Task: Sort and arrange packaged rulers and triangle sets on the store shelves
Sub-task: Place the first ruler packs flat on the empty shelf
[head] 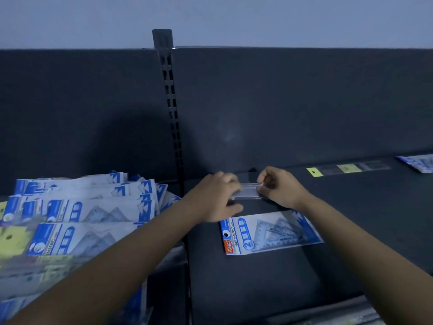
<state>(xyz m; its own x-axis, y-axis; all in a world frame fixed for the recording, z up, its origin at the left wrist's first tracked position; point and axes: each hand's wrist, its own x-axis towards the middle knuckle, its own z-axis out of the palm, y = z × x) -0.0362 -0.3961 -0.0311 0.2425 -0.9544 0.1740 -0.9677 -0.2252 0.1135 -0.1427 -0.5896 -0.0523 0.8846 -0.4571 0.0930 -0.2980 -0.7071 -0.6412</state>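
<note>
Both my hands hold one clear packaged ruler (248, 191) low over the dark shelf (351, 219), near its back panel. My left hand (216, 195) grips its left end with curled fingers, and my right hand (280, 187) pinches its right end. Just in front of them a blue-and-white triangle set pack (269, 232) lies flat on the shelf. Further right, a ruler pack with yellow header cards (346, 169) lies along the back of the shelf.
A loose heap of blue-and-white triangle set packs (82, 214) fills the left shelf bay, with yellowish packs (14, 240) at its left edge. A slotted upright (172, 113) divides the bays. Another blue pack (419, 163) lies at far right.
</note>
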